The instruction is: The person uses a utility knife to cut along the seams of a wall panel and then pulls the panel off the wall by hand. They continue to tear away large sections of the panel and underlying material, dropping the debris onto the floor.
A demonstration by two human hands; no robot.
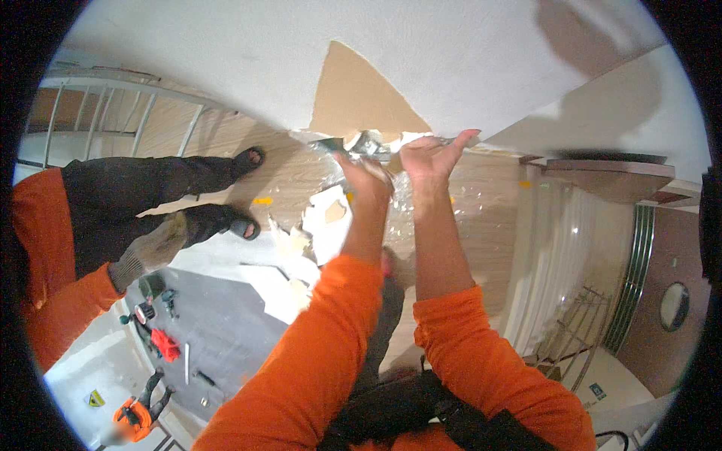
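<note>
A white plasterboard wall panel (481,68) fills the upper view, with a bare brown patch (361,94) where its white face is torn off. Along the panel's ragged lower edge, crumpled silvery material (368,143) shows. My left hand (367,179) is at this edge, its fingers curled in and partly hidden. Beside it, my right hand (432,158) is turned palm up, thumb stretched to the right, the other fingers hooked behind the edge and mostly hidden. Broken white board pieces (328,225) lie on the floor below my left hand.
At left stands a co-worker in an orange top, with a gloved hand (154,244) and dark trousers (143,184). A metal ladder-like frame (143,113) is behind. Tools and a red cloth (165,344) lie on a grey sheet (226,316). Another person (133,419) is farther off, lower left.
</note>
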